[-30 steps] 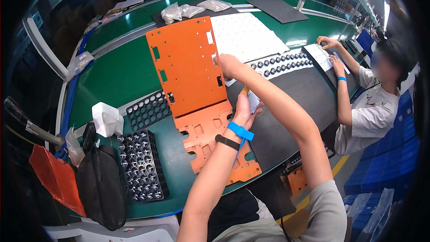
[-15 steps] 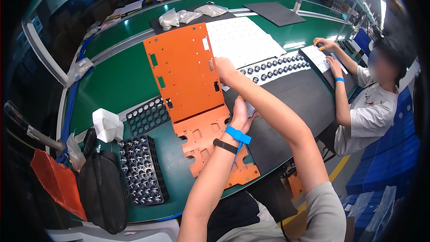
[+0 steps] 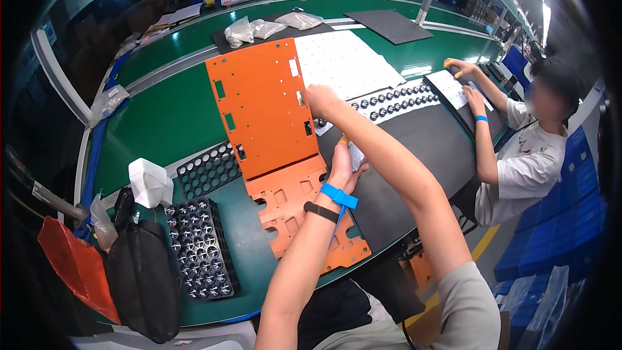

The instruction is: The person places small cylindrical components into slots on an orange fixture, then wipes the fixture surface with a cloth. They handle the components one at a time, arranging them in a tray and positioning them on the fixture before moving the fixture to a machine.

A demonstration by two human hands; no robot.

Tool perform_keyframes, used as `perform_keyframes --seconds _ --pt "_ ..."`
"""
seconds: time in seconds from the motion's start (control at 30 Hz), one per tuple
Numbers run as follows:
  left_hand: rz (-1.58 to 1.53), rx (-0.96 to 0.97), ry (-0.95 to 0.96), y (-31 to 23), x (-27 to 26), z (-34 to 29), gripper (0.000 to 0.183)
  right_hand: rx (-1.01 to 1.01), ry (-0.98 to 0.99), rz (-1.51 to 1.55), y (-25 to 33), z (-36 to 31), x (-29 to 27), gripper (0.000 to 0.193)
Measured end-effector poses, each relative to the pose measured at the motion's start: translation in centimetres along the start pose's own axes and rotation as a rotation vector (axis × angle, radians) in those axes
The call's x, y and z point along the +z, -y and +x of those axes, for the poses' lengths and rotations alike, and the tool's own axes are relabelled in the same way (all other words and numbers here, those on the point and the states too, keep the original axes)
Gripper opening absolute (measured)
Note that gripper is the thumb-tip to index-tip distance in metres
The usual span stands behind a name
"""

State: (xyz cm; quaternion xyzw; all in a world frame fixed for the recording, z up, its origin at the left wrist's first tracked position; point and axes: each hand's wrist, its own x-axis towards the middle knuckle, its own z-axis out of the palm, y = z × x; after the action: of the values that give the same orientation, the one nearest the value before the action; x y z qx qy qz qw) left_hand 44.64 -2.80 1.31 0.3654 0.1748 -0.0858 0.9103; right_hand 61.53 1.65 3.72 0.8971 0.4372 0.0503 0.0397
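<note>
An orange hinged fixture stands before me: its lid (image 3: 262,110) is raised, and its base plate (image 3: 285,198) with cutouts lies on the bench. My right hand (image 3: 325,104) is at the lid's right edge with curled fingers; the fingertips and anything between them are hidden. Lower down, just right of the fixture, my left hand (image 3: 342,167) grips a small flat whitish piece (image 3: 356,155), mostly covered by the fingers. A blue wrist strap (image 3: 339,196) and a black band circle my left wrist. Yellow covering shows on a left fingertip.
A black tray of round lenses (image 3: 201,246) and a black perforated tray (image 3: 206,175) stand left. White strips with round black parts (image 3: 389,105) lie right, beside a black mat (image 3: 414,162). A white perforated sheet (image 3: 346,61) lies behind. A co-worker (image 3: 521,162) handles a panel at right.
The view has shifted slightly. My left hand has turned a little, so more of the whitish piece shows. My right hand stays at the lid's edge.
</note>
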Motion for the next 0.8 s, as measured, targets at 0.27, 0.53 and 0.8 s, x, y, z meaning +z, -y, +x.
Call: perform_keyframes --seconds 0.27,0.53,0.8 --pt "0.017 -0.021 0.018 -0.1 -0.1 0.2 0.032 0.022 0.129 0.099 0.0 0.4 2.7 0.024" --pt "0.02 0.029 0.04 0.4 0.1 0.0 0.036 -0.236 -0.2 0.167 -0.7 1.5 7.9 0.026" --pt "-0.036 0.042 -0.06 0.7 -0.9 1.4 0.042 -0.205 -0.226 0.152 2.5 0.6 4.4 0.023"
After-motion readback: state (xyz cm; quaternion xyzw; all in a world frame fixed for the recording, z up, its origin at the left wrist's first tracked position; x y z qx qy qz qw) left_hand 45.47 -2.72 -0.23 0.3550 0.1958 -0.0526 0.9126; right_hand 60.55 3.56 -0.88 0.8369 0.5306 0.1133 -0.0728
